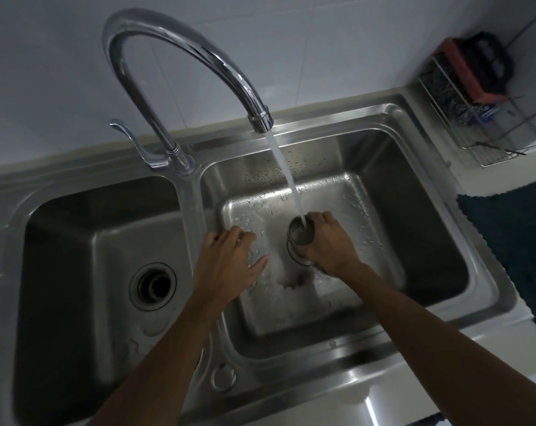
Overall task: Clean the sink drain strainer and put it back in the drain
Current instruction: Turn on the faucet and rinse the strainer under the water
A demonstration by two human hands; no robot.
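My right hand (328, 241) grips a round steel drain strainer (299, 233) over the floor of the right basin (383, 186). Water pours from the tap spout (260, 119) straight into the strainer's open cup. The strainer's lower rim shows under my fingers; the drain of this basin is hidden beneath it and my hand. My left hand (229, 262) hovers just left of the strainer with fingers spread, holding nothing, above the wet basin floor.
The left basin (76, 241) holds an open drain hole (153, 285). A lever handle (131, 139) sticks out at the tap base. A wire rack (488, 124) with an orange and black item stands at the back right. A dark cloth (512, 241) lies right of the sink.
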